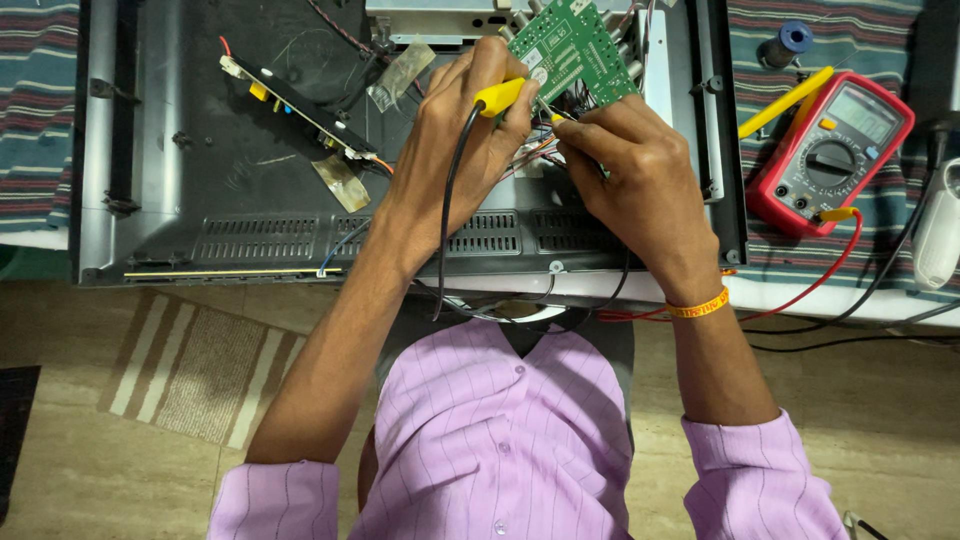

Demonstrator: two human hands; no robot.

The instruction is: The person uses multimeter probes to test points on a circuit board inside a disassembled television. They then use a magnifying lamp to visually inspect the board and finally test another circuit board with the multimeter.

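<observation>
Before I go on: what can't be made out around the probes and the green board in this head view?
- Probe tip in the left hand: hidden behind the fingers.
- Whatever the right hand pinches: covered by its fingers.
- Green board: top cut off by the frame edge, lower part behind both hands; parts too small to tell.
- Meter screen: too small to read.
- White object: cut off at the right edge.

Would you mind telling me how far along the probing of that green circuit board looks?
Done: the panel's back lies open, and the red multimeter sits beside it with leads plugged in. In hand: the left hand grips a yellow-handled probe at the green circuit board, while the right hand works at the wires beside its tip. Left: the board hangs loose and the back remains uncovered.
</observation>
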